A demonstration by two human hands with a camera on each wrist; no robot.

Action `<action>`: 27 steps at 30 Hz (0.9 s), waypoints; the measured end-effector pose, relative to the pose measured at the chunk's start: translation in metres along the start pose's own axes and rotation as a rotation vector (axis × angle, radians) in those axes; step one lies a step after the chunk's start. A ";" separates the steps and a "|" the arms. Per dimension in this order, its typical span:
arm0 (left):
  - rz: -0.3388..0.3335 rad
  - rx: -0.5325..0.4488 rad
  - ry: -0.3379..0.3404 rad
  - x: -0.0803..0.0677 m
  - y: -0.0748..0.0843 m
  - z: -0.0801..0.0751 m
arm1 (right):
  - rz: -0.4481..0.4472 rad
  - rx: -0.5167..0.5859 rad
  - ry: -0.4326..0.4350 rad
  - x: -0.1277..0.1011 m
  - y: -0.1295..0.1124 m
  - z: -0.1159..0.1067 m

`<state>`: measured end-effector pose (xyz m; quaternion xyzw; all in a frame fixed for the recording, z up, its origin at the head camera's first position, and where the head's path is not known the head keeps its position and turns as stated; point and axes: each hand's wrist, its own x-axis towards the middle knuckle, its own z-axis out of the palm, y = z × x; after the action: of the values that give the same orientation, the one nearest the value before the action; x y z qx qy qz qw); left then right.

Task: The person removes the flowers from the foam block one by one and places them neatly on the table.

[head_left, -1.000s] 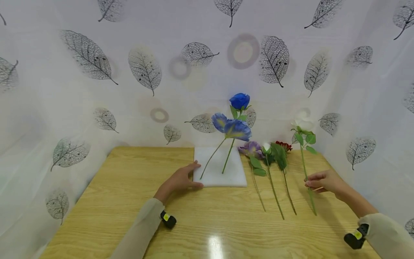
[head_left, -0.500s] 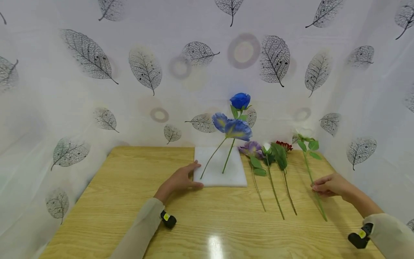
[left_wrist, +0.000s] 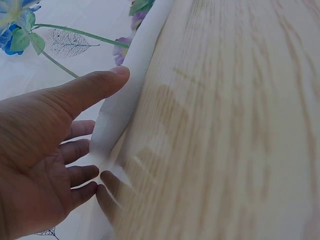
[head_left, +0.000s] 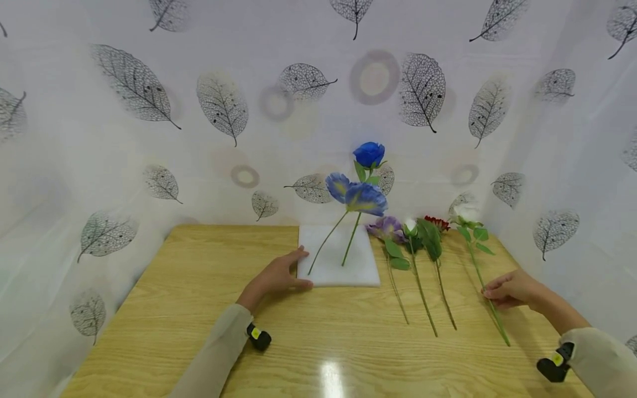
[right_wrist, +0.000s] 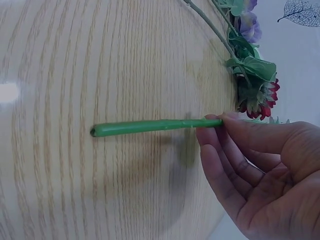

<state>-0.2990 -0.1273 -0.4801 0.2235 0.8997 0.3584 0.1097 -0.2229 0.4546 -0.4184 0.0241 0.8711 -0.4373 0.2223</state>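
My right hand (head_left: 512, 290) pinches the green stem of a white rose (head_left: 466, 214) between thumb and fingertips at the table's right. In the right wrist view the cut lower stem (right_wrist: 145, 127) points away from the hand, over the wood. My left hand (head_left: 272, 276) rests at the near left corner of a white foam pad (head_left: 365, 271). Its thumb touches the front edge and its other fingers lie relaxed along the left side. From the pad rise a dark blue rose (head_left: 369, 155) and a blue-and-yellow flower (head_left: 365, 199), its stem leaning right.
Between the pad and the right hand lie a purple flower (head_left: 387, 229), a white bud (head_left: 410, 227) and a dark red flower (head_left: 436, 223), stems towards the front. A leaf-print sheet (head_left: 308, 132) hangs behind the wooden table (head_left: 209, 260).
The white rose has come lower, its bloom sinking and its stem end moving towards the front right. My right hand moved right and down with it; my left hand and the pad stayed put.
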 end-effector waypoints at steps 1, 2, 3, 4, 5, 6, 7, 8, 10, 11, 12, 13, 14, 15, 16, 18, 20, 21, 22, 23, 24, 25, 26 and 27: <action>0.004 0.000 0.002 0.000 0.000 0.000 | 0.002 -0.005 -0.004 0.000 0.001 0.000; 0.005 0.000 0.003 -0.001 0.001 0.000 | -0.004 -0.014 -0.011 0.001 0.001 0.000; 0.011 -0.003 0.007 -0.001 0.001 0.000 | -0.004 -0.020 -0.013 0.001 0.001 0.001; 0.016 -0.007 0.010 -0.002 0.001 -0.001 | -0.008 -0.029 -0.017 0.001 0.001 0.001; 0.018 -0.012 0.013 -0.002 0.002 -0.001 | -0.010 -0.035 -0.019 0.001 0.001 0.001; 0.018 -0.013 0.014 -0.002 0.002 -0.001 | -0.008 -0.036 -0.017 0.001 0.001 0.001; 0.018 -0.015 0.015 -0.002 0.002 0.000 | -0.003 -0.034 -0.014 0.001 0.001 0.001; 0.018 -0.014 0.016 -0.002 0.001 0.000 | -0.002 -0.036 -0.012 0.002 0.001 0.001; 0.019 -0.011 0.015 -0.002 0.001 0.000 | 0.006 -0.034 -0.008 0.002 0.001 0.001; 0.019 -0.010 0.014 -0.002 0.001 0.000 | 0.011 -0.032 -0.005 0.002 0.001 0.002; 0.018 -0.004 0.012 -0.002 0.001 0.000 | 0.008 -0.034 -0.006 0.002 0.001 0.002; 0.021 -0.002 0.011 -0.002 0.001 0.000 | 0.012 -0.031 -0.003 0.002 0.001 0.003; 0.022 0.004 0.010 -0.001 0.001 0.000 | 0.010 -0.031 -0.003 0.003 0.001 0.003; 0.021 0.008 0.008 -0.001 0.001 0.000 | 0.010 -0.029 -0.002 0.003 0.001 0.004; 0.019 0.011 0.006 -0.001 0.001 0.000 | 0.007 -0.030 -0.004 0.003 0.001 0.004; 0.019 0.012 0.006 -0.001 0.001 0.000 | 0.000 -0.039 -0.008 0.002 0.000 0.005; 0.018 0.010 0.005 -0.001 0.001 0.000 | 0.003 -0.048 -0.011 0.003 -0.001 0.007; 0.016 0.009 0.004 -0.001 0.001 0.000 | 0.007 -0.052 -0.012 0.003 -0.001 0.007; 0.015 0.006 0.003 -0.001 0.001 0.000 | 0.004 -0.062 -0.017 0.003 -0.002 0.008; 0.014 0.005 0.003 -0.001 0.001 -0.001 | 0.004 -0.067 -0.018 0.003 -0.002 0.008; 0.010 0.006 0.001 -0.002 0.001 -0.001 | 0.004 -0.070 -0.021 0.004 -0.002 0.009; 0.007 0.005 0.000 -0.002 0.001 -0.001 | 0.007 -0.071 -0.021 0.005 -0.002 0.009; 0.004 0.005 -0.002 -0.002 0.002 -0.001 | 0.000 -0.076 -0.025 0.006 -0.003 0.009; 0.001 0.002 -0.003 -0.002 0.002 -0.001 | -0.004 -0.077 -0.028 0.006 -0.003 0.010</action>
<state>-0.2970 -0.1280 -0.4778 0.2245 0.8998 0.3572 0.1109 -0.2256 0.4445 -0.4236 0.0075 0.8840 -0.4044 0.2343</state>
